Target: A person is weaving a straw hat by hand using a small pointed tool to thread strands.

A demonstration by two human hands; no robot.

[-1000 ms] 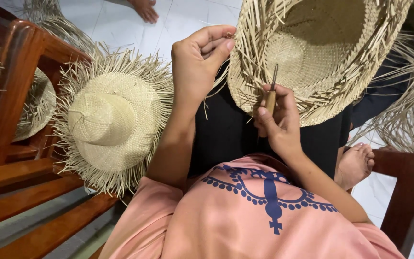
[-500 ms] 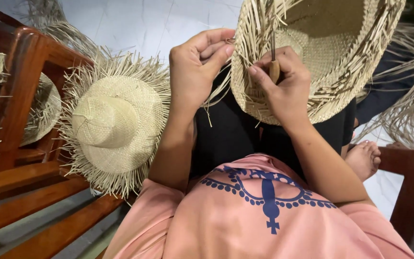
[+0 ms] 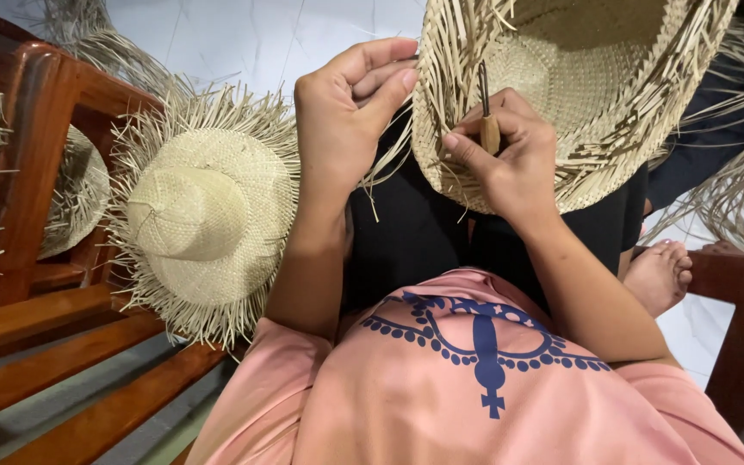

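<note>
An unfinished woven straw hat (image 3: 596, 77) with loose fringe ends lies open side towards me over my lap. My left hand (image 3: 350, 112) pinches loose straw strands at the hat's left brim between thumb and fingers. My right hand (image 3: 510, 155) grips a small tool with a wooden handle (image 3: 489, 129) and a thin metal tip that points up into the brim's weave. Both hands are close together at the near left edge of the brim.
A second fringed straw hat (image 3: 204, 211) rests crown-up on a wooden bench (image 3: 53, 344) at my left. Another straw hat (image 3: 71, 189) lies behind the bench's armrest (image 3: 36, 164). A bare foot (image 3: 660, 275) shows at right beside a wooden rail. More loose straw hangs at far right.
My right hand has risen with the tool from below the brim up to the brim's weave. My left hand keeps its hold on the strands.
</note>
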